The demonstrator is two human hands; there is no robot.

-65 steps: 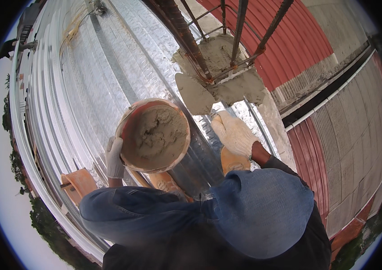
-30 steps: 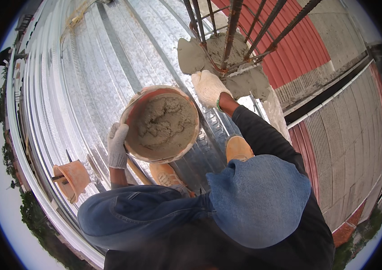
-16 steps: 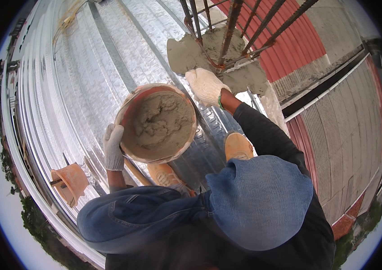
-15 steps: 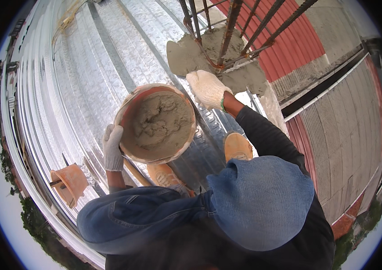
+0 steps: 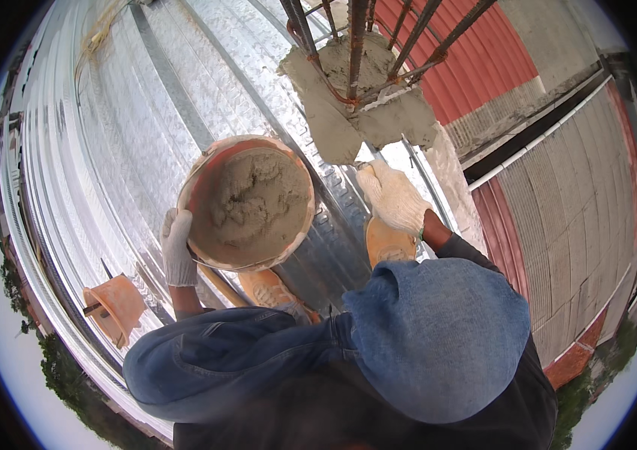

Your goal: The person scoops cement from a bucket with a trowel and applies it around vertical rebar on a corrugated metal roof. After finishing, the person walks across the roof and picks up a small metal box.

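Around the bucket [image 5: 208, 165], a ribbed metal roof sheet [image 5: 138, 142] is spreading under an outdoor sky, its ribs running away past the bucket's far side. Beyond the bucket to the right, upright steel bars [image 5: 358, 56] are rising from a patch of wet mortar [image 5: 401, 118], and a red roof [image 5: 457, 56] is lying behind them. The bucket itself is sitting in front of the person's knees, its round mouth facing up and wet mortar [image 5: 258, 199] filling much of it.

The left hand [image 5: 177, 247] is gripping the bucket's left rim. Right of the bucket, the gloved right hand [image 5: 395, 199] is closing around a trowel [image 5: 337, 139], the handle mostly hiding in the glove. The trowel's long axis is slanting from that hand away and leftward toward the bars; its mortar-coated blade is blending into the patch.

A strip of sheet is separating bucket and right hand. Left of the bucket, a smaller orange pail [image 5: 123, 300] is tipping sideways near the roof's edge; broad sheeting is stretching beyond the bucket's far left side.
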